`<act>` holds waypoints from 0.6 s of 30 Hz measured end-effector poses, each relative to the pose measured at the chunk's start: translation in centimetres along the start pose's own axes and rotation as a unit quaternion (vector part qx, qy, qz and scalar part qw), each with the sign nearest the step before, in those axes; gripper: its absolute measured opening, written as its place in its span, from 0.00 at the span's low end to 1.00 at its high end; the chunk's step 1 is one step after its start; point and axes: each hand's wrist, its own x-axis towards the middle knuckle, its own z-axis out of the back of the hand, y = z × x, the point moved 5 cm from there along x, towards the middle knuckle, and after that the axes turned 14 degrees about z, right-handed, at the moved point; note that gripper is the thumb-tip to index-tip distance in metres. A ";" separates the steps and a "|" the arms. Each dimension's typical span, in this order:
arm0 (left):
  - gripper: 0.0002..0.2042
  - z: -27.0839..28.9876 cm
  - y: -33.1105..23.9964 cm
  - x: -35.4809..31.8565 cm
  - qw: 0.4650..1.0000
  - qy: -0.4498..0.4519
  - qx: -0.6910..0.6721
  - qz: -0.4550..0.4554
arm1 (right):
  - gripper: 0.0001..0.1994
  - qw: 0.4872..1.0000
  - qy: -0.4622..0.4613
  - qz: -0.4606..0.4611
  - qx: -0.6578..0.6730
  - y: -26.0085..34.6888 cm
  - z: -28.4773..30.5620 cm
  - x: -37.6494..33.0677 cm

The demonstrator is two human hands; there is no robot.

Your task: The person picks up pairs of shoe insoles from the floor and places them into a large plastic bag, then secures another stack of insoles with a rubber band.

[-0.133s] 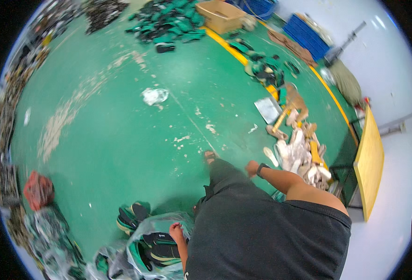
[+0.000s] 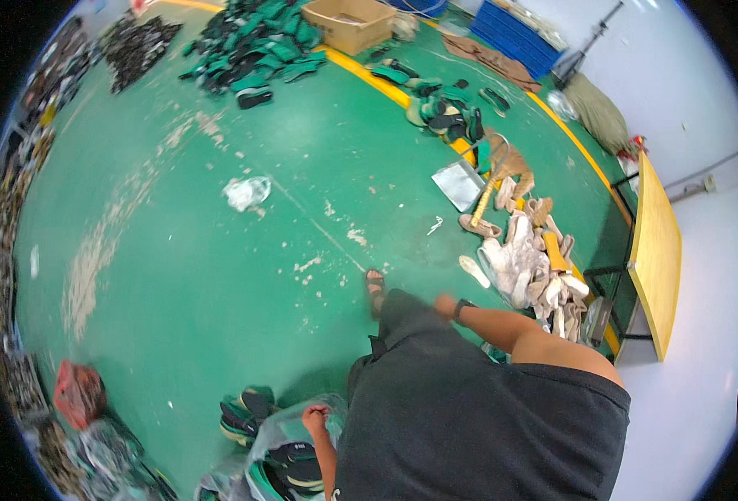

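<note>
My left hand hangs low beside my shirt with its fingers curled; whether anything is in them is hidden. It shows over the rim of a clear plastic bag that holds dark green-and-black shoes. More shoes lie just left of the bag. My right hand, with a dark band on its wrist, is beside my trouser leg; its fingers are smeared by motion. My sandalled foot is out in front on the green floor.
Pale shoes and plastic lie to the right, with a metal dustpan beyond. A yellow board stands by the wall. Green shoe pieces and a cardboard box are at the far side. A red bag sits left.
The floor and the things on it have shifted down at the left and up and leftward at the right as my view turned. More of my front foot shows.
</note>
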 end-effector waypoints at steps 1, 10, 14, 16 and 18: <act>0.09 -4.0 -3.3 1.9 0.999 0.041 0.030 -0.006 | 0.08 0.998 -0.010 -0.061 0.000 -9.1 -2.3 -2.0; 0.08 -23.4 -24.5 13.0 0.836 0.119 0.523 -0.119 | 0.20 0.763 -0.331 0.223 0.508 1.0 41.5 3.5; 0.09 -42.1 -35.1 16.3 0.795 0.114 0.574 -0.157 | 0.17 0.415 -0.376 0.738 0.377 15.4 61.9 -9.5; 0.08 -49.3 -42.9 19.9 0.741 0.167 0.575 -0.305 | 0.18 0.270 -0.244 0.893 0.264 21.4 67.0 -16.6; 0.06 -58.9 -46.1 19.3 0.721 0.211 0.574 -0.327 | 0.18 0.327 -0.150 0.865 0.349 24.0 67.5 -12.5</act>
